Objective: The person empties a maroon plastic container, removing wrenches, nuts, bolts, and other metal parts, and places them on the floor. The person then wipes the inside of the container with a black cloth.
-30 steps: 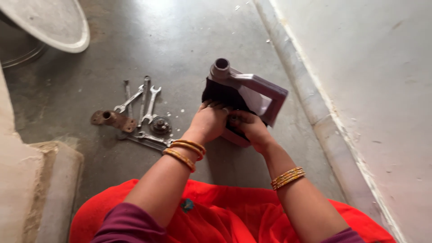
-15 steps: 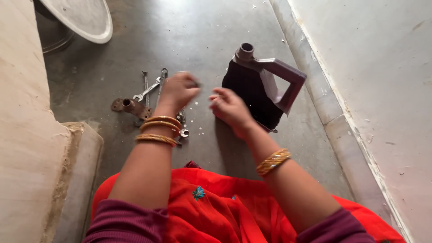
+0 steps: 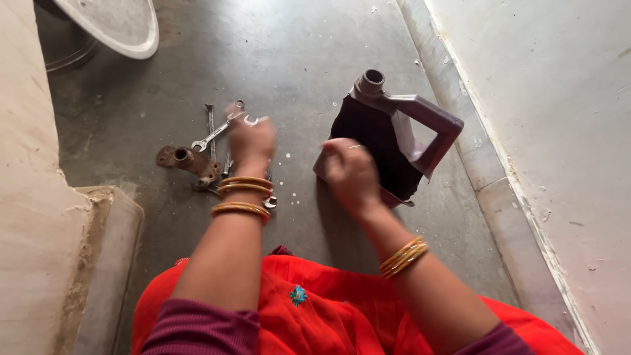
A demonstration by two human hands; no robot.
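My left hand is closed around a steel wrench; only the wrench's open jaw shows, past my fingers. The hand hovers over several other wrenches on the grey floor. Beside them lies a rusty metal flange. My right hand grips the lower left corner of a dark purple plastic jug, which stands tilted on the floor. Its handle is to the right and its round spout has no cap on it. Both wrists carry gold bangles.
A white round basin sits at the top left. A concrete step rises along the left. A pale wall with a raised skirting runs down the right. My red garment covers the floor in front of me.
Both hands let go of the jug a second ago. My left hand reached over to the wrenches and closed on one. My right hand came back to the jug's corner.
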